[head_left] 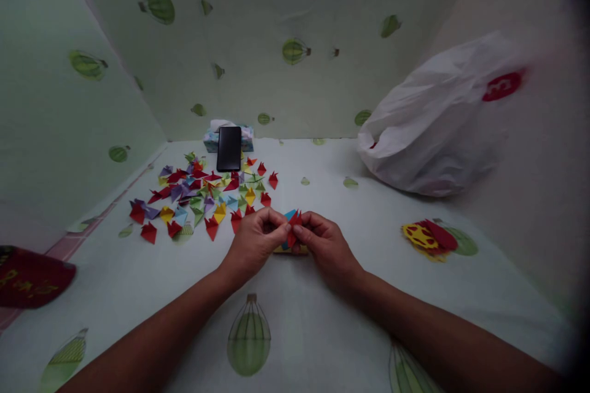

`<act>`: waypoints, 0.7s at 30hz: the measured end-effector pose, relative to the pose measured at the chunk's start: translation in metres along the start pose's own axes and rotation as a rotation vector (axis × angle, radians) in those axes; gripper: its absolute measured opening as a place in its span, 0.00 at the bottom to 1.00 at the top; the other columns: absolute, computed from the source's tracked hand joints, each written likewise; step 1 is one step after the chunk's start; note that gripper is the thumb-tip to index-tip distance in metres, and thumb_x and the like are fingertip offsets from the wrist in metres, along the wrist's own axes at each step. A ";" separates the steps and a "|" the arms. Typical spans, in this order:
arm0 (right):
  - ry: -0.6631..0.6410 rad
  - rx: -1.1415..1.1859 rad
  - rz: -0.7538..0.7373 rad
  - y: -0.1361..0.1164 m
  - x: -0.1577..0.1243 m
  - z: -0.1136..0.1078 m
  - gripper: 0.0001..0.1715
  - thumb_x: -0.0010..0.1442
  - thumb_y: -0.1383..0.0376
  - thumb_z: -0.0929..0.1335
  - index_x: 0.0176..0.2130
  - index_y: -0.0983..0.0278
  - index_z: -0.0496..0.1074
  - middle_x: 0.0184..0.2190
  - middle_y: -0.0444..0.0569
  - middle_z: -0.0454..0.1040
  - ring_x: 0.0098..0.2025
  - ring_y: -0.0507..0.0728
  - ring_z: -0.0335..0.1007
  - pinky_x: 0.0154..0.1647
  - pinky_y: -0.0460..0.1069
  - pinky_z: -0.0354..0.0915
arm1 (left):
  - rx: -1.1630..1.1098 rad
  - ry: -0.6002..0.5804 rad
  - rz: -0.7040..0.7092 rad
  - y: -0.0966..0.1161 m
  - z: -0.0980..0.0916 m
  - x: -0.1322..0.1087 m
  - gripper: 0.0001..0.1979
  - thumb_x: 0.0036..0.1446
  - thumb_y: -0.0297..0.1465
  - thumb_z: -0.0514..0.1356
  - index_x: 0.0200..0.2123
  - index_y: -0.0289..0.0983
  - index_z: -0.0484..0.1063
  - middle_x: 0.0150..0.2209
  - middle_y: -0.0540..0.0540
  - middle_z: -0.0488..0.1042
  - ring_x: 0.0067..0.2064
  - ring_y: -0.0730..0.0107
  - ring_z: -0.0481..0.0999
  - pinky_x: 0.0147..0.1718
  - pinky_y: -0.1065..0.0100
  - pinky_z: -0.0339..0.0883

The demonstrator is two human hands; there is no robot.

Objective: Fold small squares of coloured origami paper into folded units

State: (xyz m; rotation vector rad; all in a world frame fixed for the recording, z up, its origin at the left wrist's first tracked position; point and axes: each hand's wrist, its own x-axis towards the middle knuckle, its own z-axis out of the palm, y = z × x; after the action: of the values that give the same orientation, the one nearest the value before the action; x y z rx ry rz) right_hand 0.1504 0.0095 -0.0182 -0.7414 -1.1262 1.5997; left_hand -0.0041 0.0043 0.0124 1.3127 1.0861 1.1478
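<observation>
Because the red folded paper [295, 221] is so small, the left hand [258, 236] and the right hand [328, 245] seem to use just thumb and fingertips, pinched tight on its two sides. It is up in front of the person, between the hands, maybe so both can reach it. Some blue paper [289, 215] peeks out behind it; I cannot tell if they join. Many little folded papers [196, 185] lie to the left, perhaps to leave room. The phone [229, 148] seems to lean on the tissue box [211, 142], which likely props it up.
</observation>
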 end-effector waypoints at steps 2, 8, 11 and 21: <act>-0.010 0.009 0.004 0.001 0.000 0.000 0.09 0.57 0.61 0.73 0.30 0.64 0.73 0.23 0.42 0.74 0.24 0.49 0.66 0.28 0.46 0.63 | 0.011 0.011 0.014 -0.001 0.000 0.000 0.09 0.50 0.31 0.65 0.24 0.35 0.69 0.26 0.51 0.71 0.29 0.74 0.71 0.31 0.71 0.65; -0.029 0.006 -0.015 0.002 0.000 -0.001 0.10 0.58 0.62 0.73 0.29 0.65 0.72 0.24 0.42 0.73 0.25 0.48 0.66 0.29 0.45 0.62 | 0.040 0.008 0.044 -0.003 0.000 0.001 0.08 0.51 0.31 0.64 0.25 0.36 0.67 0.26 0.51 0.71 0.29 0.73 0.71 0.30 0.71 0.65; -0.026 0.019 -0.013 0.002 -0.001 -0.001 0.10 0.58 0.62 0.73 0.30 0.65 0.72 0.24 0.43 0.74 0.26 0.48 0.66 0.30 0.45 0.63 | 0.076 -0.001 0.053 -0.002 0.001 0.001 0.08 0.51 0.30 0.64 0.27 0.36 0.67 0.27 0.51 0.70 0.29 0.74 0.70 0.30 0.71 0.65; 0.011 -0.015 0.009 -0.002 0.001 -0.002 0.11 0.56 0.61 0.74 0.29 0.65 0.72 0.22 0.43 0.75 0.25 0.49 0.68 0.29 0.45 0.64 | 0.060 -0.055 -0.076 -0.001 -0.001 0.001 0.08 0.53 0.33 0.64 0.34 0.35 0.71 0.28 0.50 0.72 0.31 0.73 0.71 0.32 0.71 0.64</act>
State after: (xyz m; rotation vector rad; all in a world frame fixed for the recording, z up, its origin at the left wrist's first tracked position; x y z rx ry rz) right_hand 0.1523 0.0109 -0.0169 -0.7657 -1.1292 1.5947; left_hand -0.0053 0.0056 0.0110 1.3306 1.1278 1.0242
